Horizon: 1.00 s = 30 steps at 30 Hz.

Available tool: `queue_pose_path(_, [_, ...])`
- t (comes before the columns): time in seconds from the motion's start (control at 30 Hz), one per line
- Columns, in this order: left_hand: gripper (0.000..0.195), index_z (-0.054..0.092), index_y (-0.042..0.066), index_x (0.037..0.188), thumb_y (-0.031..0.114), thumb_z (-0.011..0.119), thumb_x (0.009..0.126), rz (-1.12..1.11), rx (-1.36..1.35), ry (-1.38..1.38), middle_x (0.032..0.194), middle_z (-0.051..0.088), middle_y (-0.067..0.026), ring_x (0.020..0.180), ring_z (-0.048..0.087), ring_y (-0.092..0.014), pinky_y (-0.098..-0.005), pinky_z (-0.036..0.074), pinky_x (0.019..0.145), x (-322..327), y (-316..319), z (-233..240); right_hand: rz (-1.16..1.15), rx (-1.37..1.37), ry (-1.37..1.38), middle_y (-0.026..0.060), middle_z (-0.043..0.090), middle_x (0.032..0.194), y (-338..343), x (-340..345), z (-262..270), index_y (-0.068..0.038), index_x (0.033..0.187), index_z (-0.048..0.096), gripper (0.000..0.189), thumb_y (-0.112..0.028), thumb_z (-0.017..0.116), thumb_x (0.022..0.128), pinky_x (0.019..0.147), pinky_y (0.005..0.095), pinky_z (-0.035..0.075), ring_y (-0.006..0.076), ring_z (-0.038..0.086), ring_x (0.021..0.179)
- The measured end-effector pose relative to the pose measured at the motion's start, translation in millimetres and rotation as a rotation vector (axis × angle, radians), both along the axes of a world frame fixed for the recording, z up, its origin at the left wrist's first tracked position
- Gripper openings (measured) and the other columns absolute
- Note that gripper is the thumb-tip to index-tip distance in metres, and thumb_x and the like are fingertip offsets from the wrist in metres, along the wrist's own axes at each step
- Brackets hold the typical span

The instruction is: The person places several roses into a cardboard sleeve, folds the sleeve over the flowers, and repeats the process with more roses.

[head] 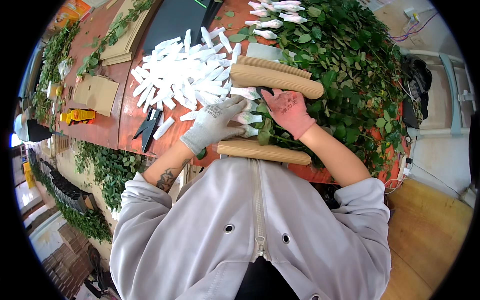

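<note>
My left hand (217, 122), in a pale grey glove, lies flat over a row of flower buds in white foam mesh sleeves (247, 118). My right hand (287, 110), in a pink glove with dark fingertips, has its fingers at the neck of the uppermost netted bud (245, 93); whether it grips it I cannot tell. The buds lie between a sheet of corrugated cardboard folded up on the far side (277, 80) and its rolled near edge (264, 152). Leafy stems run to the right, under my right wrist. A heap of loose white foam sleeves (183, 75) lies beyond my left hand.
A black stapler-like tool (150, 129) lies left of my left hand. Cut leafy stems (348, 67) cover the right side of the red table (131, 127). Further left are a yellow bottle (78, 116), a cardboard piece (96, 93) and stacked cardboard sheets (125, 35). A co-worker (32, 127) is at far left.
</note>
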<state>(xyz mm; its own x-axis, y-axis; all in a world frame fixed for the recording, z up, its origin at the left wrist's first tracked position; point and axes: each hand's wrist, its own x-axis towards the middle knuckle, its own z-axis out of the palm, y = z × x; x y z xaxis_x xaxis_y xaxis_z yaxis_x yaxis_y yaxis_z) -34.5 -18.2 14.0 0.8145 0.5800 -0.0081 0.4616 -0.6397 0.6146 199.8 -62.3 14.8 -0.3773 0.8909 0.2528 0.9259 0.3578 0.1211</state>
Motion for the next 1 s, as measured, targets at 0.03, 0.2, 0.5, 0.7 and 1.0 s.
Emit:
queue_pose_path(0.03, [0.066, 0.049, 0.007, 0.129, 0.035, 0.069, 0.073, -0.026, 0.015, -0.012, 0.133, 0.047, -0.0135, 0.115, 0.051, -0.032, -0.0394, 0.043, 0.094, 0, 0, 2, -0.005, 0.007, -0.001, 0.0103, 0.062, 0.096, 2, 0, -9, -0.016, 0.106, 0.061, 0.023, -0.022, 0.049, 0.087, 0.072, 0.0433, 0.044, 0.0292, 0.06, 0.088])
queue_pose_path(0.2, [0.062, 0.051, 0.01, 0.126, 0.039, 0.067, 0.074, -0.101, 0.12, 0.147, 0.129, 0.049, -0.0092, 0.107, 0.054, -0.029, -0.041, 0.045, 0.088, 7, 0, 13, -0.031, -0.12, -0.091, 0.0119, 0.064, 0.088, -1, -8, -21, -0.014, 0.105, 0.06, 0.024, -0.021, 0.048, 0.086, 0.075, 0.0435, 0.045, 0.0309, 0.061, 0.089])
queue_pose_path(0.5, [0.082, 0.045, 0.01, 0.133, 0.058, 0.064, 0.069, -0.195, 0.314, 0.206, 0.143, 0.032, -0.0215, 0.133, 0.027, -0.04, -0.0464, 0.019, 0.111, 41, 5, 2, 0.038, -0.404, 0.199, 0.0116, 0.062, 0.084, -11, 1, 52, -0.006, 0.099, 0.061, 0.029, -0.025, 0.06, 0.077, 0.075, 0.0374, 0.047, 0.0262, 0.062, 0.084])
queue_pose_path(0.7, [0.088, 0.042, 0.007, 0.135, 0.051, 0.07, 0.064, -0.202, 0.265, 0.163, 0.145, 0.027, -0.0234, 0.135, 0.023, -0.042, -0.0472, 0.016, 0.112, 41, 6, 4, 0.167, -0.663, 0.546, 0.0107, 0.061, 0.105, -61, 52, 110, -0.01, 0.106, 0.061, 0.034, -0.023, 0.06, 0.075, 0.083, 0.0365, 0.048, 0.0262, 0.061, 0.092])
queue_pose_path(1.0, [0.09, 0.034, 0.003, 0.139, 0.04, 0.072, 0.067, -0.238, 0.283, 0.29, 0.148, 0.019, -0.025, 0.135, 0.021, -0.044, -0.0481, 0.019, 0.111, 49, 3, 16, -0.703, -0.244, 0.462, 0.0143, 0.06, 0.106, -175, 121, 86, -0.007, 0.103, 0.063, 0.034, -0.021, 0.068, 0.073, 0.085, 0.0372, 0.047, 0.031, 0.057, 0.098])
